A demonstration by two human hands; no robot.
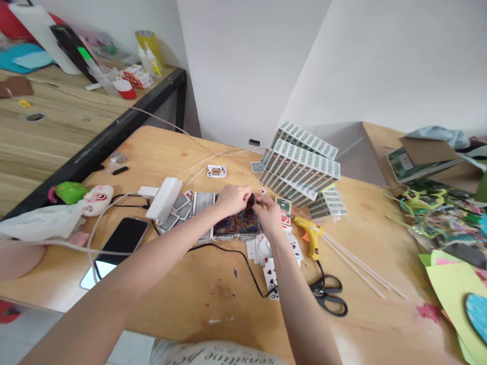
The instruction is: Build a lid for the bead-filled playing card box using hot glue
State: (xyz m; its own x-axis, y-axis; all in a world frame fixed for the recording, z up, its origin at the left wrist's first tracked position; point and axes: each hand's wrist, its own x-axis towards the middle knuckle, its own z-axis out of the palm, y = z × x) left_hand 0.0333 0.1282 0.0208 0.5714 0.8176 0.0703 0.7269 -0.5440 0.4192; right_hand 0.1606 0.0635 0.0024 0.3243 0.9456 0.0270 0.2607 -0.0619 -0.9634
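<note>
My left hand [234,199] is curled tight and my right hand [268,210] closes thumb against fingers; between them I pinch a raised edge of a dark, multicoloured lining [234,224], glossy and creased. My own knuckles hide part of the grip. The lining sits in a long, low rectangular piece built of playing cards [203,203], its grey ornamental card backs facing up at one end, just left of the yellow hot glue gun [312,237], hard plastic with an orange trigger.

Between that piece and the glue gun, smooth loose cards [271,276] fan out in an untidy spill, partly under my right forearm. Just beyond the glue gun, slim green-and-white card boxes [300,165] stand in tight rows, stacked like bricks. Straight, whitish glue sticks [361,264] slant away to its right, and scissors [330,296] with dark looped handles lie near it, on my side. Well to its left I see a blocky white power strip [164,200] and, farther left, a flat, glossy phone [122,243]. Far to its right, fuzzy, tangled pipe cleaners [429,208] heap up on the smooth, blond wooden table [171,299].
</note>
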